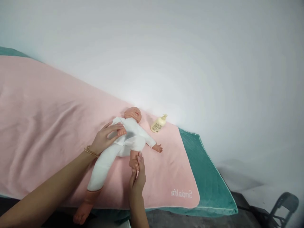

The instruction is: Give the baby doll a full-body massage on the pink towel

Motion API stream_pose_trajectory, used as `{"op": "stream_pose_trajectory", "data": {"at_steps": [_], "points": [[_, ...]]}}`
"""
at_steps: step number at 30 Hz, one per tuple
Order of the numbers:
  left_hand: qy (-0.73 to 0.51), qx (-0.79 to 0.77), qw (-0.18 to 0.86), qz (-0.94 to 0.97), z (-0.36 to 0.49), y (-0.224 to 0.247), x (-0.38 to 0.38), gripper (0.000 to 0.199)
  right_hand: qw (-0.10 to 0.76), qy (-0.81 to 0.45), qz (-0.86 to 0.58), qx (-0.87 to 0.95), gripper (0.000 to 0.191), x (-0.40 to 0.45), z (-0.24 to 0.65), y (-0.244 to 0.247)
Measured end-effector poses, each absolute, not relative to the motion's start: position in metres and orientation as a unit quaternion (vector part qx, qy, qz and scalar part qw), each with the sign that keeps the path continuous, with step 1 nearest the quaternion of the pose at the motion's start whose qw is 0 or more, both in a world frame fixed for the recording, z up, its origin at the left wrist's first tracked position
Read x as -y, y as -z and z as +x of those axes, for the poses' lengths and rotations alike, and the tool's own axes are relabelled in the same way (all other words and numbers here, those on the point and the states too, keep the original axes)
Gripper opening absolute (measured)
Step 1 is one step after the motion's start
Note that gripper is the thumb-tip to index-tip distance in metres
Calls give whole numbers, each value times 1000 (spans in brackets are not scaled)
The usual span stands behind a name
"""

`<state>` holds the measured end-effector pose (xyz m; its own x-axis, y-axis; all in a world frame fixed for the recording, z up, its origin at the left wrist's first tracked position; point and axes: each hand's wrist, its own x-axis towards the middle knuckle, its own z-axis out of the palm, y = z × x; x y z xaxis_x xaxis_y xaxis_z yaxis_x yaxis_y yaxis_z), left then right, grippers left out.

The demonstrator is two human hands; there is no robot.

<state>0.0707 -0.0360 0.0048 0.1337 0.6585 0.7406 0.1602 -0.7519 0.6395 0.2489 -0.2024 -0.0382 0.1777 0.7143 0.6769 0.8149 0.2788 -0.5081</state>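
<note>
A baby doll point(133, 129) in a white suit lies on its back on a pink blanket, its head toward the wall. My left hand point(105, 137), with a gold bracelet at the wrist, is closed around one of the doll's arms, and the small doll hand point(122, 131) shows at my fingertips. Lower down, my right hand point(139, 177) grips the doll's bare foot point(134, 161), with that leg bent. The other doll leg point(97, 174) stretches toward me, its foot reaching past the table edge. The doll's second arm lies out to the right.
A cream pump bottle point(158, 124) stands on the blanket point(175, 171) right of the doll's head. Below the blanket, a green cover point(209, 177) drapes the table. The white wall point(190, 63) rises behind. A dark folding chair point(286, 204) is at the lower right.
</note>
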Motion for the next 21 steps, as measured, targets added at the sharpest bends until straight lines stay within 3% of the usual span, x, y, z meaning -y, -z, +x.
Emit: {"op": "stream_pose_trajectory", "data": {"at_steps": [6, 12, 21], "points": [[-522, -231, 167, 804, 67, -5, 30, 23, 521, -52, -589, 616, 44, 172, 238, -24], [-506, -226, 202, 808, 68, -4, 28, 22, 518, -82, -595, 609, 44, 164, 238, -37], [-672, -321, 376, 552, 66, -12, 32, 35, 527, -60, -602, 597, 43, 203, 239, -22]]}}
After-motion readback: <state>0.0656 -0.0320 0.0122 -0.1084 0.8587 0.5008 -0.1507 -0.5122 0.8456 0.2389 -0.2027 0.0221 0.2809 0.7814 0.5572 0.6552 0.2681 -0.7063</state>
